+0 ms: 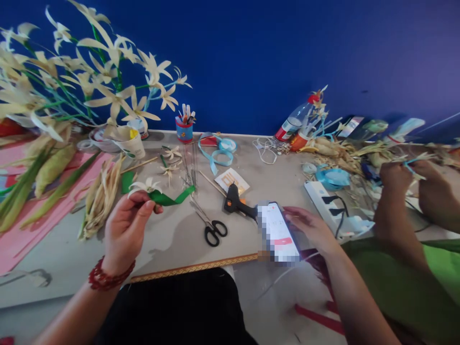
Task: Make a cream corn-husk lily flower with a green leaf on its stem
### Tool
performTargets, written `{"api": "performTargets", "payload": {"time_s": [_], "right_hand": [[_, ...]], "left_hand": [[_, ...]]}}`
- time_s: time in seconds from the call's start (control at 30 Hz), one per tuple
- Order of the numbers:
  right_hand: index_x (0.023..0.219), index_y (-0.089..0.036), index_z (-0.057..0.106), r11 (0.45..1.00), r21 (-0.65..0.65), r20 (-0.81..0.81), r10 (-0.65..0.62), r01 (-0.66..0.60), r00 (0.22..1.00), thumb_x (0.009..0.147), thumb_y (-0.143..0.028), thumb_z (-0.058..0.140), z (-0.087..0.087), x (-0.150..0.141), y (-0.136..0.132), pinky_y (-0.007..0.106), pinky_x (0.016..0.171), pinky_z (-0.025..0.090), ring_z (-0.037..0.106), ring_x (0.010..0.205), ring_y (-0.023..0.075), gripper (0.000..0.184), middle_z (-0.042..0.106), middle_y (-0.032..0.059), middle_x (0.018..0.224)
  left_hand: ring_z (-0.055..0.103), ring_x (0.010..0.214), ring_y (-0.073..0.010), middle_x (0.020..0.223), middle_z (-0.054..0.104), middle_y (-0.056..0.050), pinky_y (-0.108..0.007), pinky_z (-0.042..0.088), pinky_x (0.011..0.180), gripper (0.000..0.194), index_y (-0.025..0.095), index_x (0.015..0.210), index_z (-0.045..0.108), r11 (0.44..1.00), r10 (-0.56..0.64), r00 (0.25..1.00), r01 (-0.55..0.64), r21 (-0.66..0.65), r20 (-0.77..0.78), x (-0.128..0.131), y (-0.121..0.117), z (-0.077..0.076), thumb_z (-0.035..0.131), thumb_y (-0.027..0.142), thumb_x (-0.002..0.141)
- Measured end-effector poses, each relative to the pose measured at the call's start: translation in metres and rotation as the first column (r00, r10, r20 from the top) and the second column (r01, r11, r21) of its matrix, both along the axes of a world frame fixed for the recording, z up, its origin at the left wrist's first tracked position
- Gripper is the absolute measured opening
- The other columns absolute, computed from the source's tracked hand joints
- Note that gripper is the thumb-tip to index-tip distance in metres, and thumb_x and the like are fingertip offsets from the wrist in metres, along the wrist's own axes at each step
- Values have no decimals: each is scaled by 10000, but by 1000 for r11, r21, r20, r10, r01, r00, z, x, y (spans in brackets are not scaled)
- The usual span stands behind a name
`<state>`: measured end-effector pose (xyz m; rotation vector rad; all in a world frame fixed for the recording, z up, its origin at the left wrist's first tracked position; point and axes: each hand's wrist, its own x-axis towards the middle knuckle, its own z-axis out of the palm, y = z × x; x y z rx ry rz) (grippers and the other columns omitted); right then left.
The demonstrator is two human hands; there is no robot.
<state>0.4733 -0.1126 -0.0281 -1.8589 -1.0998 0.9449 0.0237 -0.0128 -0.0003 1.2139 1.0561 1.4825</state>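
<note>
Pinched between the fingertips of my left hand is a white husk flower, with a green ribbon trailing to the right from it. My right hand grips the right edge of a lit smartphone, tilted near the table's front edge; part of the phone is blurred out. Black-handled scissors lie between my hands. Behind the phone a black glue gun rests on the table. Thin wires and small husk flowers lie beyond my left hand.
Tall husk flowers stand at the back left, above dried husks and pink paper. A pen holder and blue ribbon are near the wall. At right are a power strip, a tilted bottle and a co-worker's hands.
</note>
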Motion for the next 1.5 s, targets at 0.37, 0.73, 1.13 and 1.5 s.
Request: {"api": "performTargets", "payload": {"time_s": [0.37,0.73,1.13,1.5], "right_hand": [[1110,-229,687,991,135,558,-56,-24,828,921,-465,525,38,-46,-21,435,834,579,717,933,284,343,732,114,1120],[1164,-290,642,764,557,169,282,-327,944,876,-148,611,54,-242,28,474,971,494,621,1109,276,322,686,74,1162],[907,-234,619,898,421,-341,288,-129,895,827,-283,707,29,-299,42,315,802,492,607,850,183,129,626,14,862],[845,-240,662,910,413,-479,182,38,859,776,-340,759,21,-306,38,335,802,495,598,860,203,155,632,29,872]], "left_hand": [[636,705,-154,776,593,3,-283,538,693,114,213,896,623,997,-48,999,48,-66,5,14,-19,-2,702,282,853],[632,688,-142,753,606,-11,-253,534,675,94,194,847,634,982,-177,983,173,-80,-51,23,-36,-5,629,264,909],[600,708,-160,768,638,-27,-243,516,669,114,202,861,680,988,-148,973,139,-60,-176,6,-48,-19,648,308,888],[572,674,-160,729,623,-18,-249,495,649,168,200,806,676,989,-130,981,119,-83,-144,14,-50,-32,667,356,869]]}}
